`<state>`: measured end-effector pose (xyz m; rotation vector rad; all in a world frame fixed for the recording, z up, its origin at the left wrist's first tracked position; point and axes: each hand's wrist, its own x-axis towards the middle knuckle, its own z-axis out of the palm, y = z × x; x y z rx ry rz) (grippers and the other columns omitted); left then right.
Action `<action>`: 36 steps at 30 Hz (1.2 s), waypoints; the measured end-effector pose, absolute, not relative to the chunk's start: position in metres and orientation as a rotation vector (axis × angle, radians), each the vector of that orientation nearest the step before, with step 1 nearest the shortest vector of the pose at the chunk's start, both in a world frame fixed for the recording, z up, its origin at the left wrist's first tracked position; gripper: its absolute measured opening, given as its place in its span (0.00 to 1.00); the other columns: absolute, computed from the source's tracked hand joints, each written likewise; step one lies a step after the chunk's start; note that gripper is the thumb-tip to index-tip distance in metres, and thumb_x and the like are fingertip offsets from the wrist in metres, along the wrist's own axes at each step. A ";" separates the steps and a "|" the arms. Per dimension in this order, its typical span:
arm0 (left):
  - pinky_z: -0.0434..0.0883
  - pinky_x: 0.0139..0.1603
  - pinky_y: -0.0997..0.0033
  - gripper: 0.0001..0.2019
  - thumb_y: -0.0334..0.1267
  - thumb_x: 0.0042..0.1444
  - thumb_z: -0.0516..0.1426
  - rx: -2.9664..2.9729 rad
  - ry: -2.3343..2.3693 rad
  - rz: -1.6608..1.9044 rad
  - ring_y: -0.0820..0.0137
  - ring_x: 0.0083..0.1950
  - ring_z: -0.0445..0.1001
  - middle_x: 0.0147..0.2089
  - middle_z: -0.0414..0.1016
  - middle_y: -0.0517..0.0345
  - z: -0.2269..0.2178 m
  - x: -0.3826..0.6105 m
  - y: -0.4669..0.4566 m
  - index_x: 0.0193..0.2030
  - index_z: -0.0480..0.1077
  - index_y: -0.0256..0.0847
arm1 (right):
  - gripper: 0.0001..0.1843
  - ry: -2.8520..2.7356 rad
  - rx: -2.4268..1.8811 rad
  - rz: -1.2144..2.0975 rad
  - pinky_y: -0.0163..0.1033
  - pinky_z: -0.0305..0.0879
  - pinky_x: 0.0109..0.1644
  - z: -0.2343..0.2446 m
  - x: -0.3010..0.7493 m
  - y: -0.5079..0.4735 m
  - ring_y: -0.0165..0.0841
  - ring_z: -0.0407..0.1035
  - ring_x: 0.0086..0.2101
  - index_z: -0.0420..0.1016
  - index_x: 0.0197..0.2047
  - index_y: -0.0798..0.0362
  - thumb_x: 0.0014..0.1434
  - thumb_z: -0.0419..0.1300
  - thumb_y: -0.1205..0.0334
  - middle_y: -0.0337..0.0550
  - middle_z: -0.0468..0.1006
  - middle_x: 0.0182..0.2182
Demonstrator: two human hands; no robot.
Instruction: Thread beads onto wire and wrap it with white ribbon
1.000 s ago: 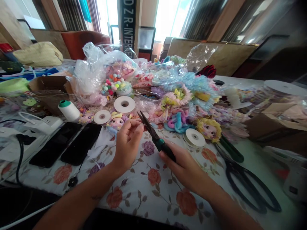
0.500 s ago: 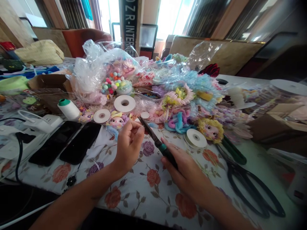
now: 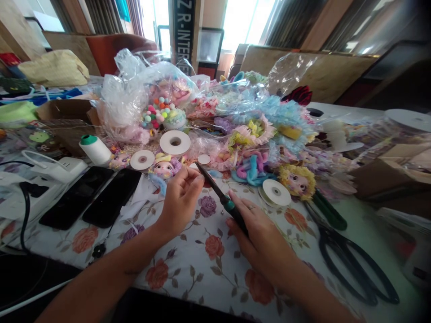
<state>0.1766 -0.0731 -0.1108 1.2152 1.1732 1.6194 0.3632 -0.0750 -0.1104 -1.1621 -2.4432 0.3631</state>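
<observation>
Dark-bladed scissors [image 3: 215, 186] with a green-and-black handle sit in my right hand [image 3: 257, 229], its fingers wrapped around the handle. Their blades point up and left, with the tips close to the fingertips of my left hand [image 3: 182, 197]. The left hand is closed in a pinch; a small white piece [image 3: 194, 166] shows at its fingertips, but I cannot make out what it is or whether the fingers grip it. Just beyond lie a purple-haired doll face [image 3: 164, 167] and a small white disc [image 3: 204, 159].
White ribbon rolls [image 3: 175, 142] and a thread cone [image 3: 96, 150] lie behind my hands. Two phones [image 3: 111, 197] and a power strip [image 3: 33, 186] are at left. Large black-handled scissors [image 3: 353, 260] and a ribbon spool [image 3: 276, 192] lie right. Plastic-wrapped trimmings [image 3: 235, 103] pile up behind.
The scissors' blades look closer together and have turned slightly at the left fingertips. Both hands stay nearly in place; the whole view has shifted a little.
</observation>
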 end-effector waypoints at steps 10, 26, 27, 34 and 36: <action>0.66 0.31 0.72 0.08 0.42 0.58 0.56 1.217 1.135 1.601 0.75 0.25 0.62 0.26 0.66 0.61 -0.110 0.175 -0.073 0.31 0.67 0.41 | 0.22 -2.453 -1.116 0.549 0.53 0.65 0.56 -0.107 0.366 -0.073 0.44 0.63 0.55 0.59 0.61 0.53 0.65 0.47 0.58 0.55 0.66 0.56; 0.68 0.35 0.70 0.07 0.40 0.59 0.55 1.302 1.127 1.618 0.74 0.25 0.63 0.26 0.66 0.61 -0.106 0.176 -0.078 0.33 0.69 0.42 | 0.11 -2.370 -1.212 0.721 0.39 0.66 0.35 -0.104 0.361 -0.080 0.35 0.70 0.33 0.62 0.48 0.52 0.66 0.46 0.58 0.45 0.74 0.33; 0.68 0.35 0.70 0.07 0.40 0.59 0.55 1.308 1.129 1.615 0.74 0.26 0.63 0.27 0.66 0.60 -0.106 0.176 -0.079 0.34 0.69 0.42 | 0.11 -2.354 -1.206 0.715 0.39 0.66 0.35 -0.104 0.360 -0.081 0.35 0.70 0.32 0.63 0.48 0.52 0.66 0.46 0.59 0.45 0.74 0.33; 0.70 0.40 0.69 0.07 0.41 0.59 0.54 1.366 1.136 1.585 0.71 0.31 0.69 0.30 0.69 0.59 -0.107 0.174 -0.074 0.35 0.68 0.41 | 0.12 -2.291 -1.224 0.759 0.38 0.66 0.34 -0.105 0.357 -0.082 0.36 0.71 0.32 0.66 0.47 0.52 0.65 0.47 0.59 0.44 0.75 0.32; 0.70 0.41 0.69 0.07 0.41 0.58 0.55 1.315 1.106 1.559 0.71 0.34 0.70 0.32 0.69 0.58 -0.107 0.172 -0.071 0.35 0.68 0.40 | 0.14 -2.315 -1.235 0.797 0.38 0.67 0.34 -0.102 0.359 -0.078 0.37 0.71 0.33 0.68 0.48 0.51 0.65 0.47 0.57 0.44 0.76 0.32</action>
